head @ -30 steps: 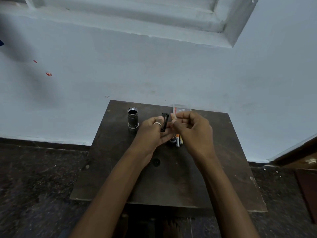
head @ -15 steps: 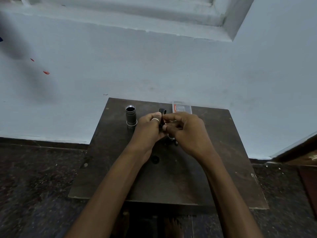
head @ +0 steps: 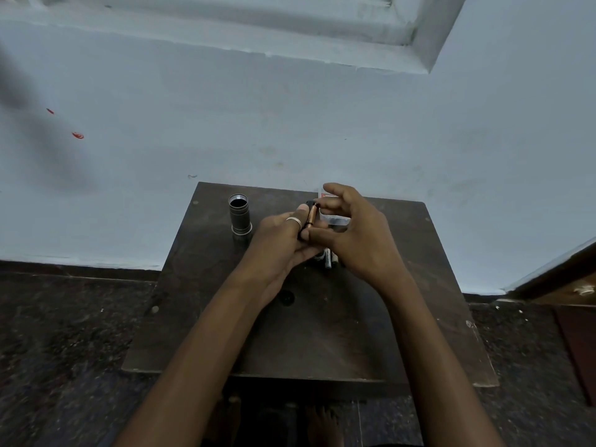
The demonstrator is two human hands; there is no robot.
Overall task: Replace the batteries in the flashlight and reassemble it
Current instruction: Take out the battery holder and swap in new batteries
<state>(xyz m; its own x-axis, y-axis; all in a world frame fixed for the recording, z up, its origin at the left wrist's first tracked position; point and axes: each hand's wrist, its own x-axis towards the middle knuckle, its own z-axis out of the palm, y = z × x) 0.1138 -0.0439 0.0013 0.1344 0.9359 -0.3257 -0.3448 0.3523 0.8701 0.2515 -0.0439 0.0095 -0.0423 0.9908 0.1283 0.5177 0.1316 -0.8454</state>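
Fingers of the left hand point(head: 283, 235) curled around a copper-coloured battery point(head: 311, 215) above the table point(head: 322, 333), while the right hand point(head: 361, 233), loosely spread, pinched its top end.

Left hand point(head: 283, 240): forearm reaching in from lower left, palm turned inward, fingers curled, thumb up; pale ring on one finger. Right hand point(head: 358, 237): forearm reaching in from lower right, back of hand toward the camera, index finger raised and arched, thumb and lower fingers pinched toward the left hand. Both hands meet, fingertips touching, raised above the worktop point(head: 322, 333).
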